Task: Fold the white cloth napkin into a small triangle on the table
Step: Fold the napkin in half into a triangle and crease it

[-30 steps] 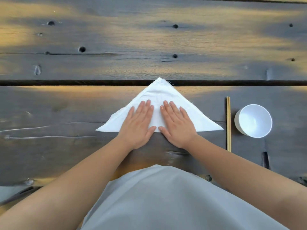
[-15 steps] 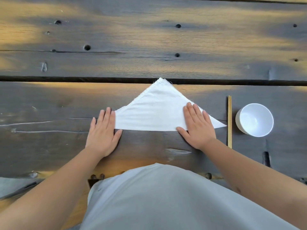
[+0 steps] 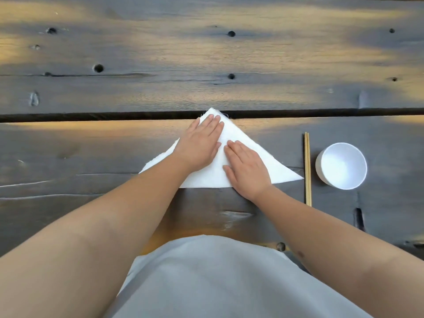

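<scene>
Half a second on, we see both hands drawn back in from the outer corners of the napkin: the left hand (image 3: 199, 143), which lay at the left corner, now stretches up the middle toward the far tip, and the right hand (image 3: 246, 169), which pressed near the right corner, now sits closer to the centre.

The white cloth napkin (image 3: 257, 154) lies flat on the dark wooden counter (image 3: 91, 148) as a wide triangle, its long folded edge toward the person and its far tip just reaching the dark gap between two planks. We see the left hand laid palm down with fingers straight and together, fingertips near the tip; its grip is open, pressing the cloth, holding nothing. The right hand is likewise flat and open, fingers straight, its heel over the near edge of the napkin. The thumb sides of the two hands are close together over the middle of the cloth. The left forearm hides part of the napkin's left corner.

Just beside the napkin's right corner we see a pair of wooden chopsticks (image 3: 307, 168) lying side by side, pointing away from the person; whether the cloth touches them we cannot tell. To their right stands a small white bowl (image 3: 341, 165), upright. A grey garment (image 3: 218, 278) fills the bottom of the view.
</scene>
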